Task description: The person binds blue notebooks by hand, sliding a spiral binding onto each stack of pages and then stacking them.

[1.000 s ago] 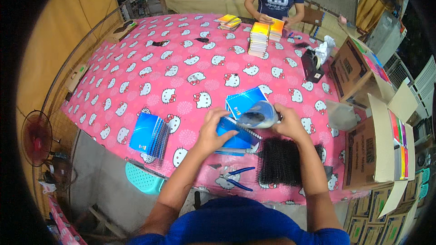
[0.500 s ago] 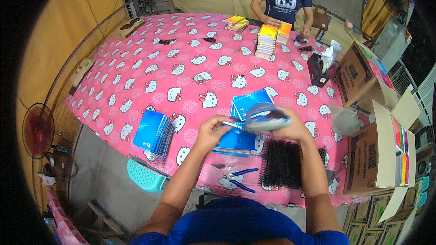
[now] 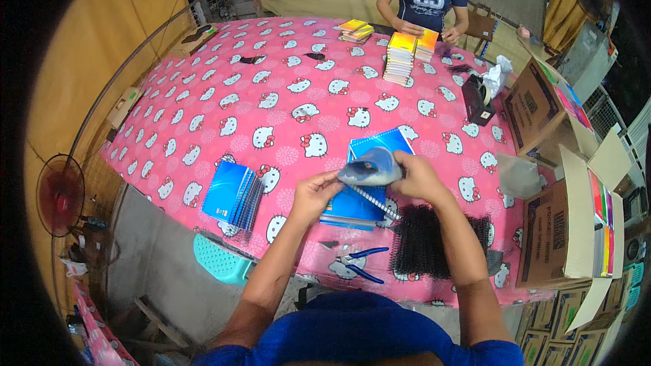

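Note:
Between my hands is a notebook point(image 3: 371, 167) with its pages bent over in a curl, partly blurred. My right hand point(image 3: 415, 175) is closed round the curled side. The fingers of my left hand point(image 3: 316, 194) pinch its other end. Below it lies a pile of blue-covered notebooks point(image 3: 349, 213), with a pale row of binding holes or coils point(image 3: 375, 201) showing at an angle. Another blue cover point(image 3: 397, 141) shows just beyond. Near my right forearm lies a heap of black spiral binding coils point(image 3: 422, 240). Blue-handled pliers point(image 3: 366, 272) rest near the table edge.
A fanned stack of blue spiral notebooks point(image 3: 229, 193) lies to the left on the pink tablecloth point(image 3: 271, 139). Open cartons point(image 3: 542, 234) and a tape dispenser point(image 3: 479, 103) stand right. Across the table, a person point(image 3: 424, 3) handles yellow notebooks point(image 3: 400, 54). A turquoise stool point(image 3: 220, 261) stands below the edge.
The curled notebook has shifted slightly left and turned, its curled pages moving toward my left hand. The person opposite has raised one hand nearer the yellow notebooks.

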### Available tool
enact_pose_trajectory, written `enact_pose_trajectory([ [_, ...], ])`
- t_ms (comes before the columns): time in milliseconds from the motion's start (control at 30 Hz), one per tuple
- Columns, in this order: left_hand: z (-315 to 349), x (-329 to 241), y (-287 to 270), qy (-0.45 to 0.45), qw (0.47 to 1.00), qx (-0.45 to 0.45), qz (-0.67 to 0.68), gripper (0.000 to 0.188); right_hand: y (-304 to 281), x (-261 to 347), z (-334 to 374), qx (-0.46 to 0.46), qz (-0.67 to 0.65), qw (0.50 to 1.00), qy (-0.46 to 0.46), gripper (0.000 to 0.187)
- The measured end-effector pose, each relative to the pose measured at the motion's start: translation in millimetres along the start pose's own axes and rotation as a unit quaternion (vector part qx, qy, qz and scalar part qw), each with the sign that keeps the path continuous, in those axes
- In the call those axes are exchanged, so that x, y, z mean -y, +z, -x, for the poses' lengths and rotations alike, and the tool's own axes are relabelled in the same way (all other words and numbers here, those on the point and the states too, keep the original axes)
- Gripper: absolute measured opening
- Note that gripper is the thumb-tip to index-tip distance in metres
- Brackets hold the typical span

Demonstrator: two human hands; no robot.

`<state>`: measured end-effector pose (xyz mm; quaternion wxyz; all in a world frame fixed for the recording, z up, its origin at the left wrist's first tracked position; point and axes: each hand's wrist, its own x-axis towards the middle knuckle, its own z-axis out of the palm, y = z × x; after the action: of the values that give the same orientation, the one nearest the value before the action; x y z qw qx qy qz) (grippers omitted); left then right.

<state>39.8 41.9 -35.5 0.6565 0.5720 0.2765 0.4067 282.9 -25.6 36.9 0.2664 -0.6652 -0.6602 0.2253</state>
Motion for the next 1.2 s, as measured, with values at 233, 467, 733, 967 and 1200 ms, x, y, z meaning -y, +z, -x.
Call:
enact_pose_trajectory([
  [233,6,7,-10,0.007,1.0,0.003,0.016,0.026,-2,-22,19,-0.156,-0.112,0.981,-0.024,0.036],
  [467,6,-19,28,0.078,0.996,-0.023,-0.037,0.019,-33,-170,75,-0.198,0.271,0.897,0.287,0.031],
  [733,63,-37,22,0.337,0.88,-0.042,-0.331,0.018,88,8,140,-0.053,0.066,0.994,-0.067,0.039],
  [967,72,-40,42,0.233,0.93,-0.156,-0.239,0.019,135,22,151,0.009,0.089,0.993,-0.08,0.051],
  [1200,77,-43,32,0.306,0.898,-0.153,-0.275,0.02,66,84,124,-0.14,-0.028,0.982,-0.125,0.048],
])
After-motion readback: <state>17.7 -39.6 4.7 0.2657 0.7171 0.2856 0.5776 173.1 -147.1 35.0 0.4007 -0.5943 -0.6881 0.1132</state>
